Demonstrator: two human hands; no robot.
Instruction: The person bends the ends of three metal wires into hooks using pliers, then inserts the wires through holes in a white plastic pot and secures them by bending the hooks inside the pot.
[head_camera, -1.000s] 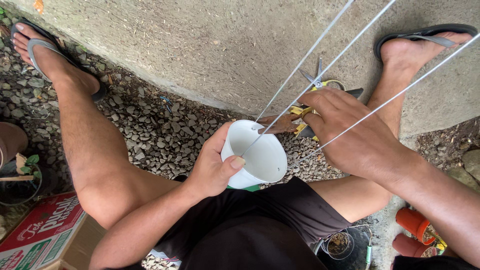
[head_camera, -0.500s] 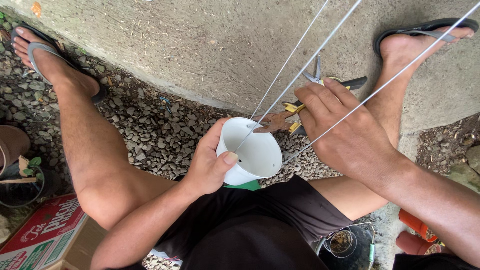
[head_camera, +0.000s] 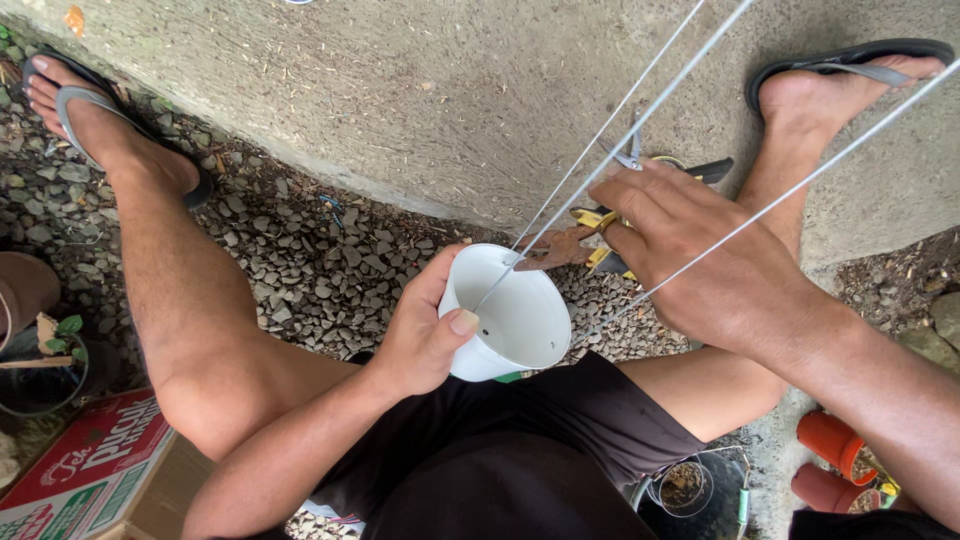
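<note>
Right hand has shifted slightly up off the pot rim since the earlier frame, fist closed around rusty yellow-handled pliers. Pliers' long axis runs roughly level, nose pointing left at the rim. Left hand grips the white plastic pot by its rim, mouth facing up toward the camera, over the lap. Thin grey wires run from the rim up-right.

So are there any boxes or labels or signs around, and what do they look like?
Cardboard box with a red, white and green printed top: bottom left corner, on the ground beside the person's left knee; rectangular, plain brown side, partly cut off by the picture edge.
No other package, sign or screen shows; the white plastic pot in the left hand is plain.
</note>
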